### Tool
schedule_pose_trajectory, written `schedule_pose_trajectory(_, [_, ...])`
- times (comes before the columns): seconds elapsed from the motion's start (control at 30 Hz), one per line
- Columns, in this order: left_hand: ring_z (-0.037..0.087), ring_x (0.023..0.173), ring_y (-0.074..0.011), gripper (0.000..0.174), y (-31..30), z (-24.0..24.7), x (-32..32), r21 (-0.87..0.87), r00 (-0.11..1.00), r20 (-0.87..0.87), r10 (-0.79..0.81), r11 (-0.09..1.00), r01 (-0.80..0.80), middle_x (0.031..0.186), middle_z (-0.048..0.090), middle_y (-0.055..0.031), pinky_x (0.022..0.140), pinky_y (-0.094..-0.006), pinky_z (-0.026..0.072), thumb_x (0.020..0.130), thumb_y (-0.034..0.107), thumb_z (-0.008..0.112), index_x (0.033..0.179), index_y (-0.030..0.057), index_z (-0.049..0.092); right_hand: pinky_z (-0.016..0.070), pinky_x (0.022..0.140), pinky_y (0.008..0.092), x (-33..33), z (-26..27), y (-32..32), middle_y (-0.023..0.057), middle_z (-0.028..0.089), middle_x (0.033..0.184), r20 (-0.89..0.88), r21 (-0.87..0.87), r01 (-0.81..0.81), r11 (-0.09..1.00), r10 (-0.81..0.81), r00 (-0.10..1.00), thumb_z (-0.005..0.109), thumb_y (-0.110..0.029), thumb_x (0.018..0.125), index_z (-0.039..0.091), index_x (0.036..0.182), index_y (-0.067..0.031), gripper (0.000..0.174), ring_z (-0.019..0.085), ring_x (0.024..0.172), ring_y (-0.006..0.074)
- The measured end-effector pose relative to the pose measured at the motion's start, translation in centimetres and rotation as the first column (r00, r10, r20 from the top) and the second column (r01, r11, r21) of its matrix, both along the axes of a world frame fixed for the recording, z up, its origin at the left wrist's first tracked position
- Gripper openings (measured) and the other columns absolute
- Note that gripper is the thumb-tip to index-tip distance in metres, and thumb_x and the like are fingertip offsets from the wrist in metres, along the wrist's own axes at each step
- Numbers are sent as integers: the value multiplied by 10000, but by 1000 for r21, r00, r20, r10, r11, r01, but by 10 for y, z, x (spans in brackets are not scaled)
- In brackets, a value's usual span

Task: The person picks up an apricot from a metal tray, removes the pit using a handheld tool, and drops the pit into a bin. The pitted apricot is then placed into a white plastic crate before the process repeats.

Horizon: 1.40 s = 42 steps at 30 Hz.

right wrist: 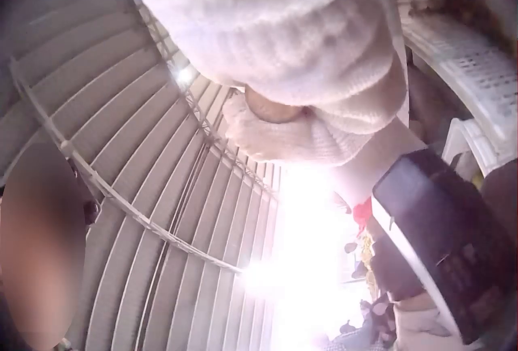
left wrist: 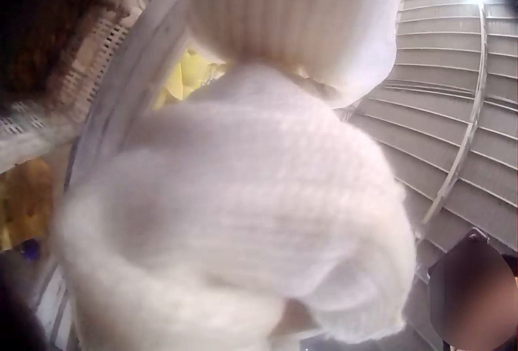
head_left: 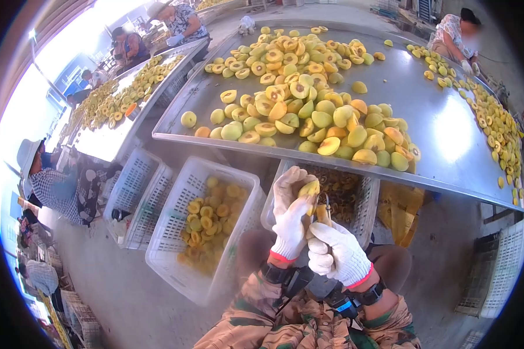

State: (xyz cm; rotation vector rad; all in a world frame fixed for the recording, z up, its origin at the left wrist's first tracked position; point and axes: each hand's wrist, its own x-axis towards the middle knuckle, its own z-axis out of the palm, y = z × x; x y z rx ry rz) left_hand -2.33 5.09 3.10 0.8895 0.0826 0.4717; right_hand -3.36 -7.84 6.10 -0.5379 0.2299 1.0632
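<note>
My left hand (head_left: 291, 212), in a white knitted glove, grips a yellow peach half (head_left: 310, 189) between thumb and fingers. Close beside it on the right, my gloved right hand (head_left: 340, 251) holds a pitting tool with a wooden handle (head_left: 323, 215) and a thin curved metal tip (head_left: 327, 202). That tip is right at the fruit. In the right wrist view the round end of the handle (right wrist: 273, 106) pokes out of the curled fingers. White glove fabric fills most of the left wrist view and hides the fruit's cut face. Both hands are above a crate (head_left: 364, 212) of dark brown pieces.
A metal table (head_left: 416, 110) ahead bears a heap of peach halves (head_left: 308, 99). Left of my knees stands a white crate (head_left: 174, 256) with peach halves, beside stacked crates (head_left: 135, 192). Other people work at the left table (head_left: 108, 145) and the far right.
</note>
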Motion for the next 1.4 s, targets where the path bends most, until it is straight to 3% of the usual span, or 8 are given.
schedule_pose_trajectory(0.2, [585,1062,-295,333,10,-4,13,-350,989,-32,-142,929,122,1122,569,-138,951,-429,476,956,174,526,1249,19,490,352,355,282,-4,-3,6,21,468,629,368,-474,79,877,117,922,594,-201,931,463,982,-91,178,421,394,126])
schedule_pose_trajectory(0.4, [602,1016,-277,310,9,-19,9,-335,982,3,-187,925,177,1147,577,-136,958,-440,494,981,163,513,1257,22,494,380,379,271,-1,-14,13,3,481,625,245,-337,323,884,-249,937,590,-212,939,495,988,-133,133,454,421,119])
schedule_pose_trajectory(0.47, [604,1017,-271,337,7,-19,2,-221,944,-34,-329,924,314,1185,574,-145,974,-428,487,995,201,496,1272,10,488,370,376,259,6,-17,13,-6,481,622,322,-319,351,880,-248,914,589,-212,943,511,1006,-139,125,451,418,108])
schedule_pose_trajectory(0.6, [561,1136,-265,449,25,-25,3,-528,822,-161,-546,751,395,1232,559,-192,1007,-437,446,1010,342,459,1276,-18,491,370,363,247,29,-21,7,-5,496,617,632,-578,421,699,56,773,593,-209,937,520,1059,-84,189,451,412,94])
schedule_pose_trajectory(0.63, [556,1145,-290,441,38,-44,6,-634,768,2,-640,594,496,1224,561,-204,1001,-464,446,1008,356,456,1255,-6,504,372,367,248,26,-17,7,-4,498,616,629,-581,437,686,39,776,597,-213,932,520,1054,-78,197,455,414,93])
schedule_pose_trajectory(0.73, [582,1072,-327,405,29,-19,2,-649,896,-97,-433,710,273,1174,575,-202,963,-483,469,1004,346,462,1230,15,512,378,380,248,13,-3,4,0,506,614,610,-595,413,690,53,790,611,-224,918,520,1045,-63,224,465,421,90])
schedule_pose_trajectory(1.0, [582,1035,-337,385,16,-25,3,-428,955,-120,-271,882,196,1140,574,-177,936,-462,487,994,281,500,1258,1,500,363,384,270,-5,-7,12,29,490,594,533,-697,248,673,253,807,586,-205,922,478,978,-54,194,436,403,119])
schedule_pose_trajectory(1.4, [532,1131,-150,334,3,3,-11,119,964,-263,-39,990,73,1256,554,-74,999,-275,393,1036,255,423,1235,21,554,401,406,282,-4,-15,14,44,513,619,565,-736,243,632,375,735,555,-221,932,451,980,-37,216,487,432,132])
